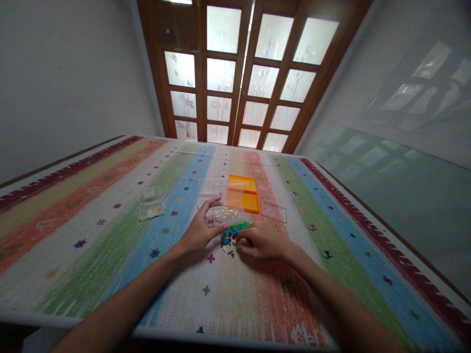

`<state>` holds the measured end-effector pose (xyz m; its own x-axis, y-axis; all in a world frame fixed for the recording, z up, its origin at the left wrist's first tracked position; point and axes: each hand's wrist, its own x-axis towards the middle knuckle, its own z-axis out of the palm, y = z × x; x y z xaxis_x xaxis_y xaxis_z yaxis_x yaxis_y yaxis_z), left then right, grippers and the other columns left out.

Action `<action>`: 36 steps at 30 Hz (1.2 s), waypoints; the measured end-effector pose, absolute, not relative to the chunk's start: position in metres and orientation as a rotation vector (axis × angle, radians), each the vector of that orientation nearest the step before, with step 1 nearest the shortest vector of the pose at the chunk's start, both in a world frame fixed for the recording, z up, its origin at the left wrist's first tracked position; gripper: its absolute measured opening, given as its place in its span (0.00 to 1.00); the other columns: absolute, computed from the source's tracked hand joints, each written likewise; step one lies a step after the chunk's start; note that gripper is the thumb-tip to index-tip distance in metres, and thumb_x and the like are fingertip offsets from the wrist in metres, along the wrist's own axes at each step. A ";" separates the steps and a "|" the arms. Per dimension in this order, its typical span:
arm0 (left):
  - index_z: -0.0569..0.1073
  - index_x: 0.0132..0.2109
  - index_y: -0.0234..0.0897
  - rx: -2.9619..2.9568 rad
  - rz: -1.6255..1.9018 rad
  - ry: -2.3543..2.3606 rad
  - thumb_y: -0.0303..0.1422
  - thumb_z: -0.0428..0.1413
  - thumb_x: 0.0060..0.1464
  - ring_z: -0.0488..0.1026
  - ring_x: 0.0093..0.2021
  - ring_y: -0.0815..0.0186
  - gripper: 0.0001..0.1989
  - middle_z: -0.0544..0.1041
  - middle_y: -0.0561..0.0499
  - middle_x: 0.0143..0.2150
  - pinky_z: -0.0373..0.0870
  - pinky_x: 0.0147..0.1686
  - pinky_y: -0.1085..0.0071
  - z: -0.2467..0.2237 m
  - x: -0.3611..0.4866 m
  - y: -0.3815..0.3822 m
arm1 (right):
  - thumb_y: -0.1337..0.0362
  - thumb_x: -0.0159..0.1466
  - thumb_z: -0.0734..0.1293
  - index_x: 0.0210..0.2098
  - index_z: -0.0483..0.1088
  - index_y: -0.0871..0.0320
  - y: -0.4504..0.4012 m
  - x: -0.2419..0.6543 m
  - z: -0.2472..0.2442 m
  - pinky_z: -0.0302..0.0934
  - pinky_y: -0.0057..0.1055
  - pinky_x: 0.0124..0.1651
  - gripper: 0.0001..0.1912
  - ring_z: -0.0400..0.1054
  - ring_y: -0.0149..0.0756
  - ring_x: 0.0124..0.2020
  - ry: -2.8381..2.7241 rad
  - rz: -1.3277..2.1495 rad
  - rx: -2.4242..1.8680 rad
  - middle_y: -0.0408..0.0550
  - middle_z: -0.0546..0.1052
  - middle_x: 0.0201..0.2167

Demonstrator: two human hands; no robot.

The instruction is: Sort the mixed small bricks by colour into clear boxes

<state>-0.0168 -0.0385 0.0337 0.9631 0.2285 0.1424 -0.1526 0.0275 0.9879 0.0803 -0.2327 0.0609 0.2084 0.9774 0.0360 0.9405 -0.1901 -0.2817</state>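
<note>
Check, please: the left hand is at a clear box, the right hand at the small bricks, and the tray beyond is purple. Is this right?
Not purple: the head view shows the tray beyond is orange. The left hand is at a clear box, the right hand at the small bricks.

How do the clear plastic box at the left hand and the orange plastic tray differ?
Colour: the clear plastic box is see-through; the orange plastic tray is solid orange.
Contents: the box holds small pale pieces; the tray shows none.
Place: the box is at the left hand; the tray lies beyond.
Both look rectangular.
</note>
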 end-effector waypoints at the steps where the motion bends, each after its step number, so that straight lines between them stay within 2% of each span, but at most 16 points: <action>1: 0.62 0.63 0.42 1.515 0.292 0.065 0.33 0.68 0.47 0.78 0.41 0.66 0.38 0.64 0.39 0.65 0.78 0.43 0.65 0.034 -0.017 -0.039 | 0.71 0.60 0.68 0.36 0.78 0.58 -0.232 0.080 0.058 0.52 0.27 0.31 0.07 0.66 0.32 0.28 -1.823 0.221 -2.258 0.46 0.79 0.29; 7: 0.63 0.62 0.42 1.516 0.312 0.048 0.33 0.67 0.48 0.78 0.43 0.66 0.36 0.65 0.41 0.64 0.76 0.46 0.65 0.033 -0.017 -0.038 | 0.72 0.61 0.67 0.35 0.77 0.59 -0.229 0.079 0.048 0.52 0.27 0.32 0.06 0.67 0.33 0.30 -1.847 0.168 -2.279 0.47 0.78 0.30; 13: 0.63 0.63 0.43 1.526 0.314 0.044 0.34 0.67 0.48 0.77 0.41 0.68 0.37 0.65 0.41 0.64 0.77 0.43 0.67 0.032 -0.017 -0.038 | 0.73 0.63 0.65 0.34 0.75 0.59 -0.227 0.078 0.042 0.51 0.27 0.31 0.07 0.64 0.31 0.27 -1.864 0.148 -2.278 0.45 0.77 0.28; 19: 0.61 0.63 0.42 1.513 0.294 0.049 0.34 0.67 0.48 0.77 0.40 0.68 0.37 0.64 0.39 0.65 0.77 0.41 0.68 0.034 -0.017 -0.038 | 0.71 0.66 0.64 0.38 0.75 0.60 -0.231 0.077 0.062 0.53 0.27 0.33 0.07 0.66 0.31 0.29 -1.825 0.258 -2.236 0.47 0.78 0.30; 23: 0.64 0.62 0.42 1.541 0.320 0.046 0.33 0.68 0.47 0.78 0.44 0.64 0.36 0.65 0.40 0.64 0.77 0.45 0.64 0.034 -0.017 -0.038 | 0.67 0.68 0.63 0.40 0.75 0.59 -0.235 0.080 0.082 0.53 0.26 0.33 0.08 0.66 0.31 0.29 -1.809 0.233 -2.180 0.45 0.77 0.29; 30: 0.64 0.63 0.45 1.498 0.287 0.042 0.33 0.68 0.48 0.78 0.42 0.64 0.37 0.65 0.40 0.65 0.78 0.43 0.63 0.034 -0.018 -0.039 | 0.65 0.69 0.64 0.41 0.76 0.59 -0.227 0.100 0.106 0.45 0.28 0.31 0.09 0.64 0.31 0.26 -1.687 -0.030 -2.411 0.45 0.75 0.26; 36: 0.65 0.62 0.44 1.473 0.287 0.041 0.32 0.69 0.45 0.78 0.41 0.64 0.37 0.65 0.40 0.65 0.78 0.45 0.62 0.037 -0.019 -0.040 | 0.67 0.66 0.65 0.37 0.79 0.59 -0.213 0.109 0.108 0.45 0.29 0.29 0.09 0.66 0.32 0.27 -1.724 0.000 -2.593 0.50 0.79 0.29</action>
<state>-0.0186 -0.0396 0.0368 0.9654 0.2154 0.1472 -0.1657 0.0702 0.9837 0.1089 -0.2130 0.1078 0.3873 0.9218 0.0155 0.9218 -0.3870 -0.0230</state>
